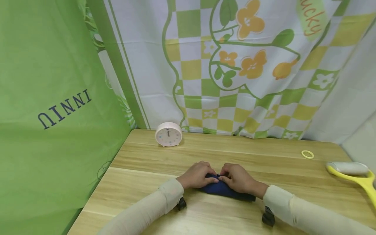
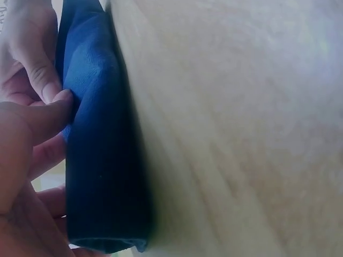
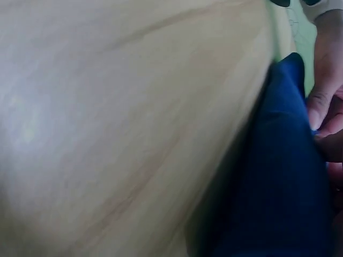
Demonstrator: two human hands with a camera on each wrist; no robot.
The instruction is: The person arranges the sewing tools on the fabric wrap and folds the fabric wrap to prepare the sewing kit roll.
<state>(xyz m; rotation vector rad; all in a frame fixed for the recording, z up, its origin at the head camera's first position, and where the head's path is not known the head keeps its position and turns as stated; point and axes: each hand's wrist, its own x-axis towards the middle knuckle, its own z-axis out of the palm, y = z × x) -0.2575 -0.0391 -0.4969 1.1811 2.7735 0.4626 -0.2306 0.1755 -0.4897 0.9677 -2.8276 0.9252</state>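
Note:
A dark blue piece of folded cloth (image 1: pixel 219 189) lies long and narrow near the front of the wooden table. My left hand (image 1: pixel 196 175) holds its left part, thumb on the near side and fingers behind. Close beside it, my right hand (image 1: pixel 237 178) pinches the upper edge between thumb and fingers. In the left wrist view the cloth (image 2: pixel 107 155) looks rolled or folded over, with layered edges at its lower end. The right wrist view shows the cloth (image 3: pixel 278 176) along the table surface, the fingertips meeting at its far edge. What lies behind the cloth is hidden.
A round pink clock (image 1: pixel 168 134) stands at the table's back left. At the right are a yellow ring (image 1: pixel 307 154) and a yellow-handled lint roller (image 1: pixel 352 168). A patterned curtain (image 1: pixel 191 71) hangs behind the table (image 1: pixel 141 160), and a green one (image 1: pixel 53 156) at the left.

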